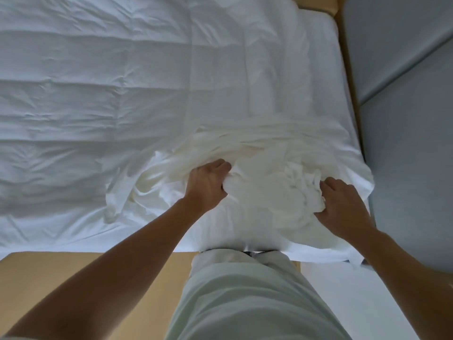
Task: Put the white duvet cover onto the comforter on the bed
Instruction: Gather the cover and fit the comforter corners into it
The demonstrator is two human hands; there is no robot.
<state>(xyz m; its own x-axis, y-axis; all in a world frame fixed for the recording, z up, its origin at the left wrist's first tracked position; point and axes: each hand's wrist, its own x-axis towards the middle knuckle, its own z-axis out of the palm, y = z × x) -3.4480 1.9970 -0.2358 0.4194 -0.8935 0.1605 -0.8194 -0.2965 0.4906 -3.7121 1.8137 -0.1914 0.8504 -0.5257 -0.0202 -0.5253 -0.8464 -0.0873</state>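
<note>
fingers (221,165) of the left hand (208,185) are curled tightly into a fistful of the duvet cover (264,173). fingers (328,186) of the right hand (343,204) are likewise bent and dug into the same cloth, so each hand holds a bunch of fabric. the two hands are apart, one at each side of the gathered heap.

the duvet cover lies crumpled at the near edge of the bed (326,57), toward its right side, on top of the comforter (85,94). the folds of the heap run mainly left to right, between and beyond the hands, with a loose tail trailing to the left. a smoother band of white cloth stretches from the heap away from the person, toward the far edge. whether that band belongs to the cover cannot be told.

the comforter is spread flat, quilted in broad panels, and fills the left and middle of the bed. a wooden bed frame (345,69) borders the right side and shows again at the near left. a grey surface (404,119) lies beyond it. the person's pale trousers (245,303) press against the near edge, below the heap.
</note>
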